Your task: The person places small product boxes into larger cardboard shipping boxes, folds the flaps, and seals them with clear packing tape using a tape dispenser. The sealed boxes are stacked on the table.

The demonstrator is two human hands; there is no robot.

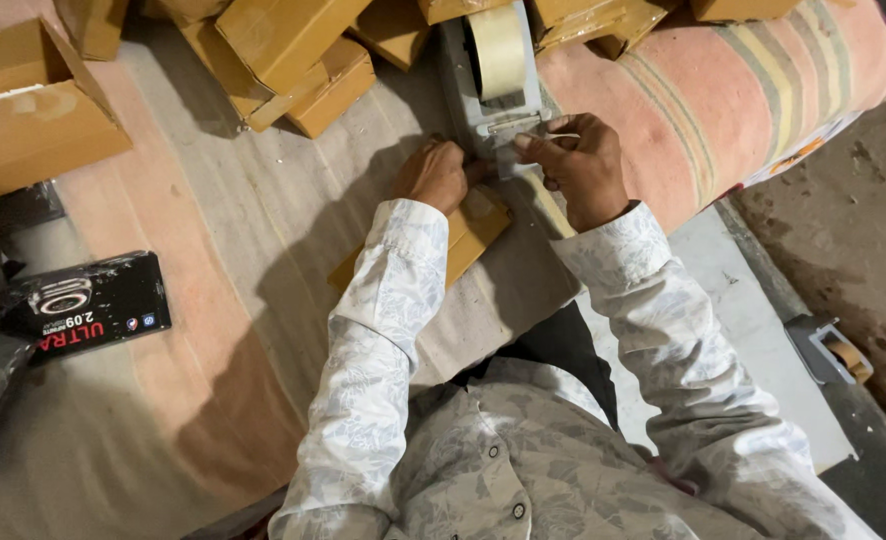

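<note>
Head view: flat tan cardboard box (pixel 468 235) (taped) under both hands.

The tape dispenser (pixel 491 80) stands on the blanket (pixel 263 200), at the far side of the 2 hands. The left hand (pixel 431 176) rests on a flat box (pixel 468 235), which lies on the blanket right before the dispenser. The right hand (pixel 580 165) is just right of the dispenser, touching its front. A pile of boxes (pixel 283 60) lies behind, to the left. A small printed box (pixel 88 305) lies far left. Another tape tool (pixel 831 350) lies on the floor at the right.
</note>
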